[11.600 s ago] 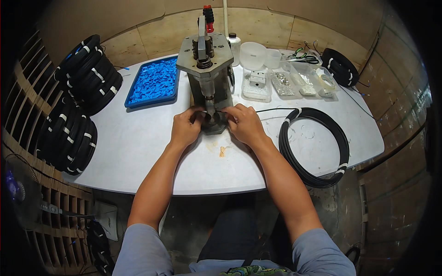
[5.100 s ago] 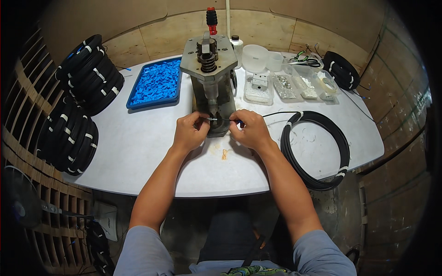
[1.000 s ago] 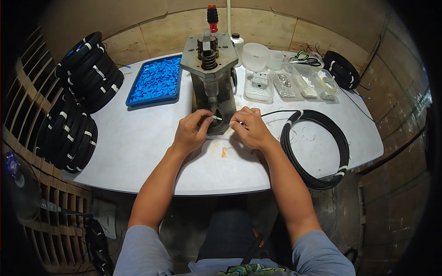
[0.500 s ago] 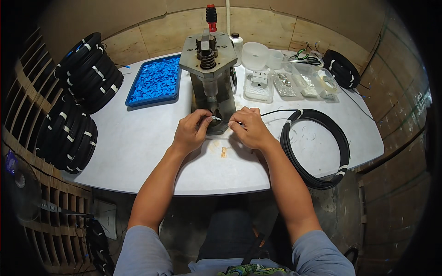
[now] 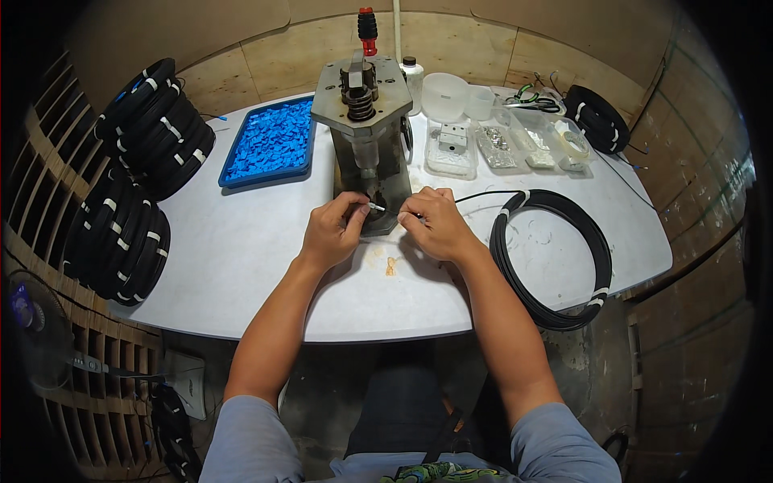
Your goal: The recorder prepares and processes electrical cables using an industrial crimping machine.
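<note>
Black cable coils stack at the far left of my white table, with a blue tray of small blue pieces beside them. My left hand has its fingertips pinched together on a small pale end piece at the foot of the grey metal press. My right hand is closed on the thin black cable just beside it. That cable runs right into a large black coil lying flat. Clear plastic trays sit behind it.
</note>
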Available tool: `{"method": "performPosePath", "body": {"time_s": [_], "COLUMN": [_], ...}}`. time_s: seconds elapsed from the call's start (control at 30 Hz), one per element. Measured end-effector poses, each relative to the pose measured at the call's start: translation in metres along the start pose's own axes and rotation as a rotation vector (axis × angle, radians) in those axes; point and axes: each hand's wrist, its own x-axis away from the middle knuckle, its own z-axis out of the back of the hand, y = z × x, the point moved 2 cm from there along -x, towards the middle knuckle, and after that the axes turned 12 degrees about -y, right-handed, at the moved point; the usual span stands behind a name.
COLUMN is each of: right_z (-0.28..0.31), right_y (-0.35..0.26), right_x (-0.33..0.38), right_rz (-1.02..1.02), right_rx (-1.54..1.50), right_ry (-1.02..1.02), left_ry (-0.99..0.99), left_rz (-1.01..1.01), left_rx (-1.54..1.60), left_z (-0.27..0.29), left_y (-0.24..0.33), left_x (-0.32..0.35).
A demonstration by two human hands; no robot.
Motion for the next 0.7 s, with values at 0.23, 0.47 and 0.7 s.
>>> {"method": "performPosePath", "body": {"time_s": [0.23,0.47,0.7], "right_z": [-0.0017,-0.0030,-0.0034], "right_y": [0.0002,-0.0018,-0.0014], "right_x": [-0.0002,-0.0009,-0.0021], "right_rz": [0.006,0.020,0.034], "right_rx": [0.016,0.049,0.073], "right_ry": [0.017,0.074,0.132], "left_ry": [-0.062,0.005,-0.011], "left_rz": [0.036,-0.020,0.005], "left_rx": [-0.007,0.011,0.005], "left_z": [0.0038,0.0019,0.0031], "left_y": [0.0019,0.0033,-0.0013], "left_x": [0.0008,-0.0006,0.0009]}}
